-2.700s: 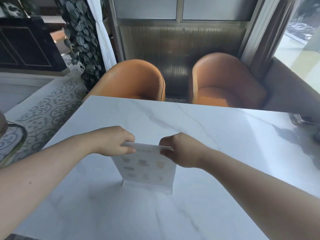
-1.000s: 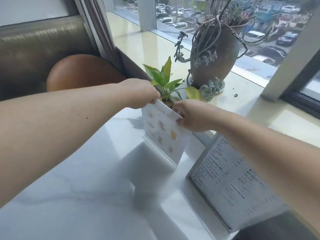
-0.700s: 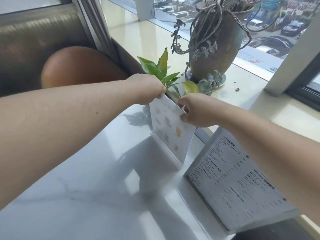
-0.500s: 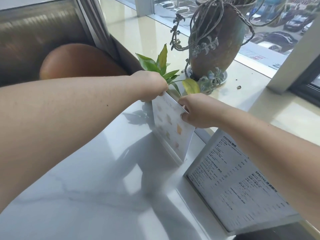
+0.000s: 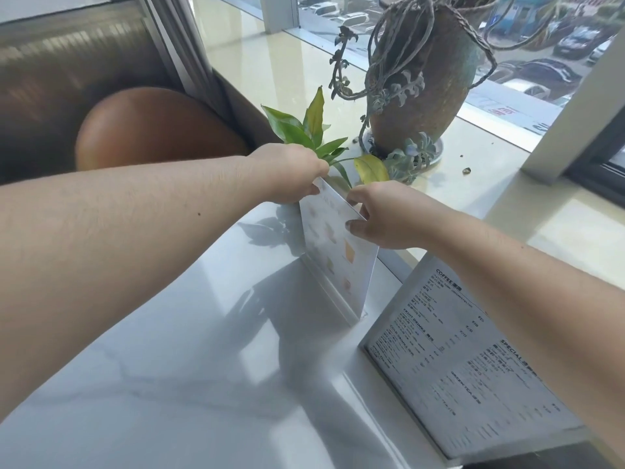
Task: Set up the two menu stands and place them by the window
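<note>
A small menu stand with pale drink pictures stands upright on the white marble table, at its window-side edge. My left hand pinches its top far corner and my right hand pinches its top near corner. A larger menu stand with black printed text stands just to the right along the same edge, partly behind my right forearm.
A small green leafy plant rises right behind the small stand. A big brown-green pot with trailing stems sits on the pale windowsill. An orange chair back is at the left beyond the table.
Both hands carried the small menu stand from the table's middle to the window edge, next to the large stand. In the last half second it has settled with almost no movement.
</note>
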